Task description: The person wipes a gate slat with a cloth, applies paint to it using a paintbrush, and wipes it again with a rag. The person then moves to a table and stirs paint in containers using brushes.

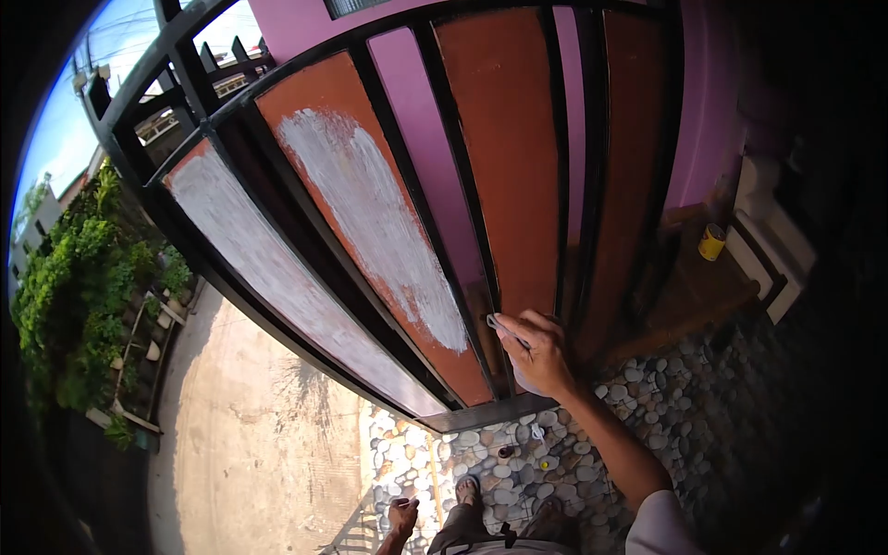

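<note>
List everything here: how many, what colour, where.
Barred metal gate frame: 1, black, centre
Tall flat panels: 4, reddish-brown, in the frame
Streaky coats: 2, white, on the two leftmost panels
Smooth wall: 1, purple, behind
Small cylindrical can: 1, yellow, right
Flat surface: 1, brown, under the can
Pebbled floor: 1, grey and tan, below
Tiny unidentifiable items: 3, white, dark, yellow, floor
Sunlit paving: 1, beige, lower left
Leafy plants: several, green, far left
Sky: 1, blue-white, upper left
Small object, kind unclear: 1, pale, held, right of centre
Sleeve: 1, pale, lower right
Feet: 2, partly dim, bottom
Left grip: 1, bare, bottom
Right grip: 1, bare, around that object
</note>
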Available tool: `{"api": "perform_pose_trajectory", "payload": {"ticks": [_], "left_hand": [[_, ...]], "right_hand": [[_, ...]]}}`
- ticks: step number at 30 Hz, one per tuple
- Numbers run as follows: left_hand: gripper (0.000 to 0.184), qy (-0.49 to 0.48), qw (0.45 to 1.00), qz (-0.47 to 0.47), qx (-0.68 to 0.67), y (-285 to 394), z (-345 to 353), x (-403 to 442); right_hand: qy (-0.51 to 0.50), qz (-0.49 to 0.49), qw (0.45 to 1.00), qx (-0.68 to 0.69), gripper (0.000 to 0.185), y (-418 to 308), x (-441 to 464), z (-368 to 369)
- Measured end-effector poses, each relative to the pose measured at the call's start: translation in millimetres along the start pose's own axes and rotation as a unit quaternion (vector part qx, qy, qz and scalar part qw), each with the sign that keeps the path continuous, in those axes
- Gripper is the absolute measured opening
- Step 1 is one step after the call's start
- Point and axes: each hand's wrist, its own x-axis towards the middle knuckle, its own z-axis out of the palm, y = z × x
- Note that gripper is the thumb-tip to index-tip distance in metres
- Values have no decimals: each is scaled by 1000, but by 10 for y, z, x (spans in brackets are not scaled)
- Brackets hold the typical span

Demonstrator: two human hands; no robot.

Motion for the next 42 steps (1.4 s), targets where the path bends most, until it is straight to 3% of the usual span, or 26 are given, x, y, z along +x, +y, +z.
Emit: {"api": "perform_pose_trajectory", "payload": {"ticks": [2, 5, 11, 20, 22, 26, 28, 29, 34, 38, 40, 42], "left_hand": [[44, -4, 999, -19, 35, -144, -373, -7], [39, 24, 974, 42, 222, -188, -845, 14], [35, 33, 975, 22, 220, -407, -1288, 484], [34, -21, 983, 52, 173, -136, -1112, 757], [35, -19, 973, 100, 210, 88, -1058, 643], [36, -36, 973, 76, 213, 204, -939, 653], [36, -33, 971, 83, 221, 292, -896, 598], [36, -29, 969, 90, 230, 303, -891, 591], [37, -41, 973, 94, 205, 157, -811, 697], [37, -44, 973, 93, 207, 63, -747, 720], [37, -39, 969, 103, 223, 79, -741, 714], [36, -42, 970, 84, 225, 93, -735, 709]], "right_hand": [[31, -72, 995, -68, 22, -152, 346, 47], [61, -131, 979, -143, 25, -422, 800, 53], [131, -225, 937, -232, 31, -586, 1419, 137], [129, -283, 896, -317, 32, -568, 1599, 237], [129, -313, 873, -350, 32, -519, 1565, 266], [105, -318, 874, -353, 36, -430, 1441, 291], [123, -319, 878, -334, 37, -431, 1488, 278], [138, -306, 883, -327, 46, -473, 1530, 267], [163, -325, 872, -328, 46, -472, 1627, 289], [105, -321, 876, -343, 31, -371, 1366, 322], [67, -244, 931, -264, 27, -359, 1303, 303], [73, -209, 944, -243, 21, -470, 1318, 247]]}}
